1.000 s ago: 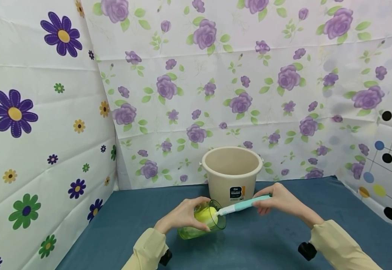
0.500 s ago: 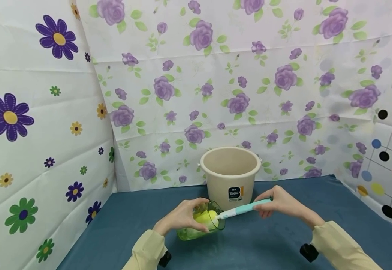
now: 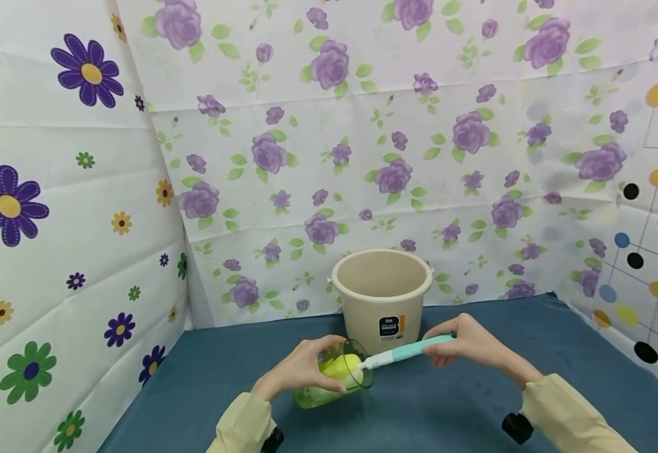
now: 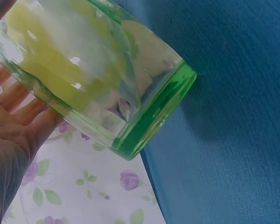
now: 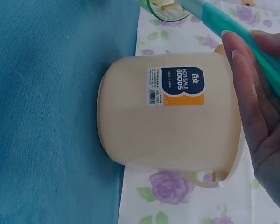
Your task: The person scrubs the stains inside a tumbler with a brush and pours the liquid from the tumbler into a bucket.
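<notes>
Head: left hand [image 3: 297, 370] grips tilted green glass [image 3: 319, 396], in front of bucket [image 3: 357, 314]; right hand [image 3: 473, 341] pinches brush handle [image 3: 411, 350], yellow sponge head [image 3: 340, 365] inside glass. Left wrist: glass looks smooth, likely slippery, breakable; hold round body. Right wrist: handle seems stiff, light; pinch toward rear.

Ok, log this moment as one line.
left hand: grips tilted transparent green cup | right hand: pinches teal-and-white handle | yellow sponge head: inside cup | beige plastic bucket: upright on blue cloth
</notes>
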Available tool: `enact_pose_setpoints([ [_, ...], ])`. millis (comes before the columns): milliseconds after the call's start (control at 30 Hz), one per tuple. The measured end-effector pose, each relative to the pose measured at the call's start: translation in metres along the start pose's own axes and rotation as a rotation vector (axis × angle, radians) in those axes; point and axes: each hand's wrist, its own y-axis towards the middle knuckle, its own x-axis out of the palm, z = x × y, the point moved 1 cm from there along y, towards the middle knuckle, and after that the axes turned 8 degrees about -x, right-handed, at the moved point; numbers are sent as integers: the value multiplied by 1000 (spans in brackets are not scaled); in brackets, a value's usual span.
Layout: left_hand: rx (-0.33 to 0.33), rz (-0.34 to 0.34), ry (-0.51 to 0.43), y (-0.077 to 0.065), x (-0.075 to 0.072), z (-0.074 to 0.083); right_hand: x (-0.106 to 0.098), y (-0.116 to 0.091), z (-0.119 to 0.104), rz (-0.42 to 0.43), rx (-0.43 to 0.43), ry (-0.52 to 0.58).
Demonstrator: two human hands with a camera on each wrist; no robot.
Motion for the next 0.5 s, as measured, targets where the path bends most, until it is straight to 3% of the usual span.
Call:
enact_pose_setpoints([
  [500,-14,1,-16,-1,0,0,-8,2,0,0,-14,-75],
])
